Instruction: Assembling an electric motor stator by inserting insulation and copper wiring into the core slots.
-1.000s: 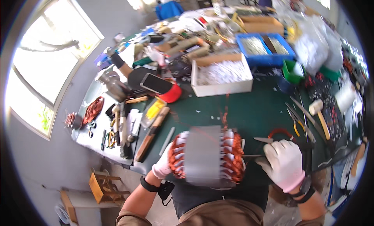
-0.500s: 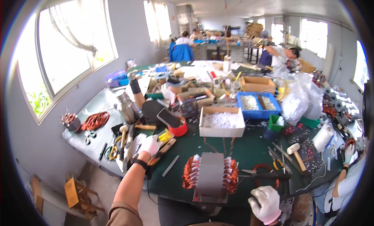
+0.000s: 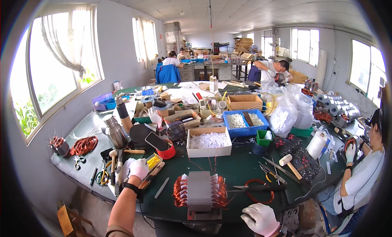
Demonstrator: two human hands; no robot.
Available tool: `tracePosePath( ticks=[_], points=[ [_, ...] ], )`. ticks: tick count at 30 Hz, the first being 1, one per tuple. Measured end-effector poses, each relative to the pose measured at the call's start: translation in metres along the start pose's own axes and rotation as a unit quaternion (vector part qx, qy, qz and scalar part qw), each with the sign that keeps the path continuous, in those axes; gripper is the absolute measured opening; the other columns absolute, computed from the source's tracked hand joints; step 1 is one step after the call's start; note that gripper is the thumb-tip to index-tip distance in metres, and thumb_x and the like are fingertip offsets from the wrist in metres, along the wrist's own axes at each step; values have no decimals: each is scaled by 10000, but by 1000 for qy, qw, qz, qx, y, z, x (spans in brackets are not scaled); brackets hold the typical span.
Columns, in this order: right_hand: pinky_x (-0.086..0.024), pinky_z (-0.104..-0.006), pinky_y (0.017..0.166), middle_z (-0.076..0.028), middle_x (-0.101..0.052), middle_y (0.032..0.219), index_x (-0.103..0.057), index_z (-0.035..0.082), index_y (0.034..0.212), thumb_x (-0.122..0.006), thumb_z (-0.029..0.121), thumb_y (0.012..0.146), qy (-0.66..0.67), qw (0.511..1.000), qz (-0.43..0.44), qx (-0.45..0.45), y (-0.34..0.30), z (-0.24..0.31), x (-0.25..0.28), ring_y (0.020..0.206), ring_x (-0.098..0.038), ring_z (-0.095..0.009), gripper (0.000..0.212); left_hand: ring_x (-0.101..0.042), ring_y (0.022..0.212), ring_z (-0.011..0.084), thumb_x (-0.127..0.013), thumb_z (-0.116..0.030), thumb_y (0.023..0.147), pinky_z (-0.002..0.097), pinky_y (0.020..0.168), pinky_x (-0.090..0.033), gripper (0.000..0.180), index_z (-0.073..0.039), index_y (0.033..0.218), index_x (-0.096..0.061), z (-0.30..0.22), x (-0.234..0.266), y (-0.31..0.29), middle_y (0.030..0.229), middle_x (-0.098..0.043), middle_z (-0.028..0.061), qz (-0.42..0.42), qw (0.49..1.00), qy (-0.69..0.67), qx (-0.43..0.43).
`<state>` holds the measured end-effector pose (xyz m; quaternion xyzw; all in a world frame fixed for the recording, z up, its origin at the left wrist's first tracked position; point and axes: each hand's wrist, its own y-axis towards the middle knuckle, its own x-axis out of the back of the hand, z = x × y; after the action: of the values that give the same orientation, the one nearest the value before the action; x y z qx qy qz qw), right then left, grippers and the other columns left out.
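A motor stator (image 3: pixel 199 190) with a grey laminated core, copper coils and white slot liners sits on a small stand at the near table edge. My gloved left hand (image 3: pixel 139 169) is beside a narrow tray of yellow pieces (image 3: pixel 153 160), left of the stator. Its back faces me and its fingers are hidden from view. To the stator's lower right, my gloved right hand (image 3: pixel 260 219) hovers at the table edge, fingers curled in, with nothing seen in them. Red-handled scissors (image 3: pixel 258 191) lie above that hand. A pale flat strip (image 3: pixel 161 188) rests between tray and stator.
Behind the stator stand a white box of paper pieces (image 3: pixel 209 151) and a blue bin (image 3: pixel 246 133). A white mallet (image 3: pixel 290 166) and pliers (image 3: pixel 272 174) lie right. Hammers, a steel flask (image 3: pixel 114 133) and copper wire (image 3: pixel 84 145) crowd the left. A co-worker (image 3: pixel 359 171) sits at right.
The view has swung up and to the right, so the table appears shifted left and lower. My left hand remains by the yellow pieces; my right hand stays curled near the table edge.
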<state>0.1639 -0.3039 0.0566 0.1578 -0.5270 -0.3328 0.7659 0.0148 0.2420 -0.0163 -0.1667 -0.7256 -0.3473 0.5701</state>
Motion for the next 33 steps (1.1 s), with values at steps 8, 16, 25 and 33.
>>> tracePosePath(
  ticks=[8, 16, 25, 33],
  points=[
    [-560, -435, 755, -138, -693, 927, -696, 41, 950, -767, 140, 861, 20, 999, 22, 17, 4, 7, -4, 862, -679, -347, 151, -716, 870, 370, -628, -250, 929, 489, 805, -563, 218, -71, 851, -726, 22, 9, -9, 897, -746, 178, -74, 997, 36, -12],
    [-498, -307, 580, -110, -692, 779, -727, -2, 904, -769, 59, 821, 149, 986, 30, -74, 48, 38, 0, 622, -649, -200, 111, -655, 708, 283, -657, -125, 895, 430, 646, -528, 65, -62, 897, -675, -137, 180, -123, 756, -630, 78, -200, 905, -128, -353],
    [-545, -411, 675, -147, -710, 862, -705, 11, 935, -708, 6, 857, 199, 980, 4, -14, 86, 72, -26, 745, -694, -345, 78, -622, 669, 153, -750, -160, 783, 307, 587, -493, 274, -43, 1026, -701, -170, 165, -154, 758, -613, 8, -194, 795, -249, -518],
    [-532, -439, 720, -128, -647, 773, -674, 16, 922, -664, 81, 723, 12, 996, 93, 10, 95, 20, -8, 737, -639, -330, 209, -687, 696, 287, -769, -111, 862, 383, 629, -543, 68, -76, 888, -717, -75, 117, -157, 801, -693, 82, -28, 843, -492, -215]
  ],
)
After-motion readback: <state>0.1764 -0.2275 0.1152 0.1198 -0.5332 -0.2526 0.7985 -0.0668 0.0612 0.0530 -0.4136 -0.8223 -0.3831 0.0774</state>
